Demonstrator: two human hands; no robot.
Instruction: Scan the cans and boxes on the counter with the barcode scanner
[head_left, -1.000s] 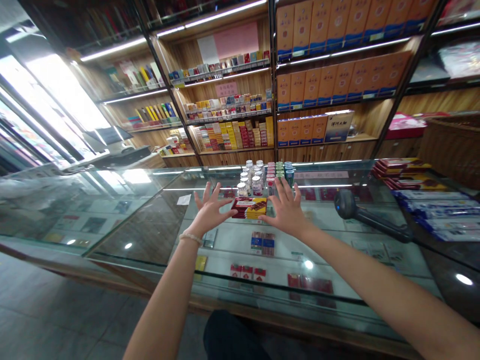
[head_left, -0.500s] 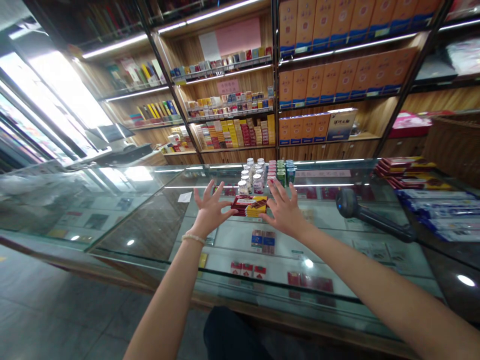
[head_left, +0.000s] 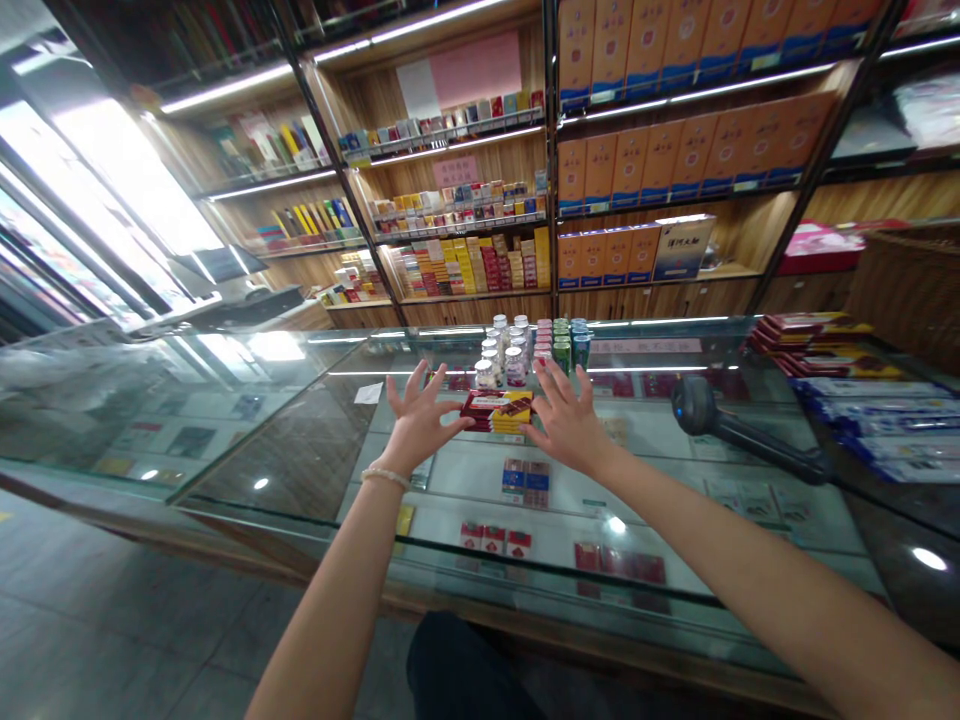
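Observation:
A small stack of red and yellow packs (head_left: 498,410) lies on the glass counter (head_left: 300,450). My left hand (head_left: 417,420) is at the stack's left end, fingers spread, thumb touching the packs. My right hand (head_left: 565,415) is at the stack's right end, fingers spread, thumb side against the packs. Both palms face inward toward the stack. Just behind it stand several small bottles and cans (head_left: 525,352).
A black handheld scanner (head_left: 739,425) lies on the glass to the right. Long red and blue cartons (head_left: 832,370) are stacked at the far right. Packs (head_left: 525,482) show inside the case under the glass. Shelves of boxes (head_left: 637,160) fill the back wall.
Both hands have stayed at the ends of the stack, edging slightly closer in on it. The view has shifted a little.

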